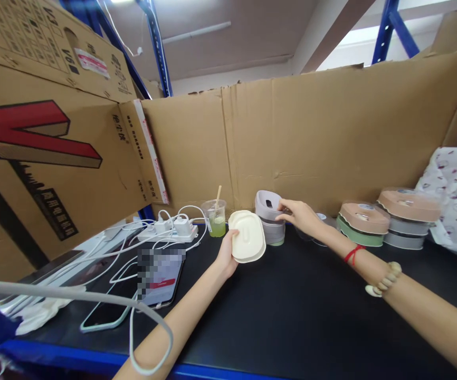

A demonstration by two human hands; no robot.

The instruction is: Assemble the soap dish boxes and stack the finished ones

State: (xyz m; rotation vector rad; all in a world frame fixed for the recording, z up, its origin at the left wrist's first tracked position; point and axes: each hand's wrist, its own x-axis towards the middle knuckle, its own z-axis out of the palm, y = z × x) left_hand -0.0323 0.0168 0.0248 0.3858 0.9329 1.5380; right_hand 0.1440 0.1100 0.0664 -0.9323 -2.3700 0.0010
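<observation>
Left hand [225, 257] gripped a cream lid [247, 236] by its lower edge, fingers closed on it, holding it tilted above the black worktop [292, 306]. Right hand [297, 215] lay with fingers curled on the grey top of a stack of containers [270, 224], just behind the lid. Left of that stood a plastic cup [215, 217] of green drink; to the right, stacked lidded containers [365, 224] sat against the cardboard wall [311, 137].

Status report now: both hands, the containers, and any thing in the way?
Left hand holds cream lid. Right hand grips top of grey container stack. Drink cup stands close left.
</observation>
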